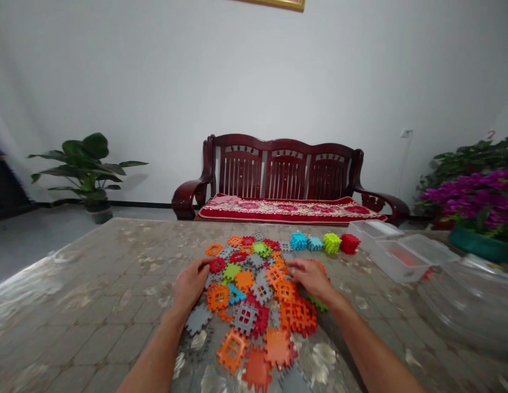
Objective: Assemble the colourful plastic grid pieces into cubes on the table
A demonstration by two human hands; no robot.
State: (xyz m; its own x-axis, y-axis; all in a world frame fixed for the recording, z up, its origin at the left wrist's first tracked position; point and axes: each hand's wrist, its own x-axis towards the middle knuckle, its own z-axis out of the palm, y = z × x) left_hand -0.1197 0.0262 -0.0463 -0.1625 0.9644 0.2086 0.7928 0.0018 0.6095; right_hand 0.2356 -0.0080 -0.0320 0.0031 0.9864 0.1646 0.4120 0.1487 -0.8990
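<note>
A spread of interlocking plastic tiles in orange, red, grey, green and blue lies on the table. My left hand (191, 285) rests at the pile's left edge, its fingers stretched toward a red tile (217, 265) and seemingly touching it. On the other side, my right hand (312, 277) reaches in with fingers apart, over orange window-frame tiles (274, 275). I see no tile gripped in either hand. Between them lie an orange tile (244, 280), a green tile (231, 272) and a blue tile (236, 294). Nearer me are a grey grid tile (244, 318) and a stack of orange tiles (298, 316).
Behind the pile stand blue stacks (299, 240), a lime stack (331, 243) and a red stack (349, 244). Clear plastic boxes (397, 262) and a transparent lid-like container (471, 305) occupy the right side. A wooden bench (284, 169) stands beyond the patterned table (98, 311).
</note>
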